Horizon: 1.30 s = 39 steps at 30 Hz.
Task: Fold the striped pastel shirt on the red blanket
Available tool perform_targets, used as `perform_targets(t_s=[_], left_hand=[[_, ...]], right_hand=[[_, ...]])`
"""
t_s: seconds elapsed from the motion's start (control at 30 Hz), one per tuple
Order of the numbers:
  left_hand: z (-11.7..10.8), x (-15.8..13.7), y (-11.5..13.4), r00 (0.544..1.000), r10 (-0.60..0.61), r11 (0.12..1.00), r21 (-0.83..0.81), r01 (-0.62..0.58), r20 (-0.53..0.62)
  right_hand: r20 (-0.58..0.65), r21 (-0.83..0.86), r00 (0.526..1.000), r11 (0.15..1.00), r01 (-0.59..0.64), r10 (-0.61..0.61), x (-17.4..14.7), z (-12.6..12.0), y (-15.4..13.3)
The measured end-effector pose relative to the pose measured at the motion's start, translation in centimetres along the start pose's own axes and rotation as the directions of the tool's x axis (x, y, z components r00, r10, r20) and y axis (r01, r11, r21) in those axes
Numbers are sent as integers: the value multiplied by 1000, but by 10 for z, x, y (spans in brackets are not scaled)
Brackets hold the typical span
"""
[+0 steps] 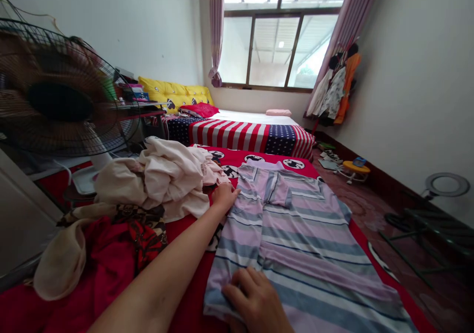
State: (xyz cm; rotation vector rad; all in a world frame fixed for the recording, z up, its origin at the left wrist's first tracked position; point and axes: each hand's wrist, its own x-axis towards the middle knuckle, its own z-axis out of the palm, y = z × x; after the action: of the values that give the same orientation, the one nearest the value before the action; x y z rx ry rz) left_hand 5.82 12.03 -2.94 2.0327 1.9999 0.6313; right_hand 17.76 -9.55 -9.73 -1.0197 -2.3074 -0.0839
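Note:
A striped shirt (307,224) in lavender, grey-blue and white lies spread on the red bed cover, collar pointing away from me. Its left side is folded inward, and one short sleeve (279,192) rests on top of the body. My left hand (224,197) is closed at the shirt's left folded edge, below the shoulder; the fingertips are partly hidden. Closer to me, my right hand (255,298) has its fingers curled on the fabric near the hem at the lower left, pinching it.
Rumpled cream clothes (170,170) and a red-and-brown patterned cloth (144,234) lie left of the shirt. A large fan (61,101) stands at far left. Beyond is another bed with a flag-striped cover (229,134). At right are a yellow stool (355,167) and a ring light (447,185).

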Motion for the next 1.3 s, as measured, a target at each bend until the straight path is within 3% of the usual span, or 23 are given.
perform_targets(t_s=[0.27,0.37,0.53,0.63,0.73,0.87,0.97,1.07,1.13,1.2,1.3], left_hand=[[-6,-2,-9,1000,-5,990,143,2,20],[-10,2,-3,997,76,980,182,-78,15],[0,10,12,936,318,921,185,-342,149],[8,9,13,929,308,910,222,-351,206],[8,1,12,935,284,906,258,-334,213],[-6,-28,10,895,375,881,207,-425,241],[-25,-64,-4,824,497,857,-3,-516,270],[-50,-106,-24,806,543,839,-194,-509,236],[-65,-133,-35,819,532,838,-270,-473,215],[-77,-159,-43,817,529,831,-337,-442,231],[-82,-193,-53,775,552,819,-374,-435,307]], right_hand=[[-222,12,975,1000,9,-6,-5,20,0],[-268,7,963,1000,16,-13,-3,21,0],[-231,-26,972,999,30,-35,-1,23,-1],[-256,-19,967,1000,-16,10,0,20,-3],[-164,-13,986,1000,2,-5,2,11,-4],[1,29,1000,1000,11,-11,4,-7,-8],[68,151,996,986,-73,64,6,-28,-12],[-45,285,982,944,-166,186,11,-53,-7],[-163,337,942,914,-226,293,14,-69,2],[-180,380,912,881,-282,370,15,-79,11],[23,396,939,860,-323,342,13,-85,15]])
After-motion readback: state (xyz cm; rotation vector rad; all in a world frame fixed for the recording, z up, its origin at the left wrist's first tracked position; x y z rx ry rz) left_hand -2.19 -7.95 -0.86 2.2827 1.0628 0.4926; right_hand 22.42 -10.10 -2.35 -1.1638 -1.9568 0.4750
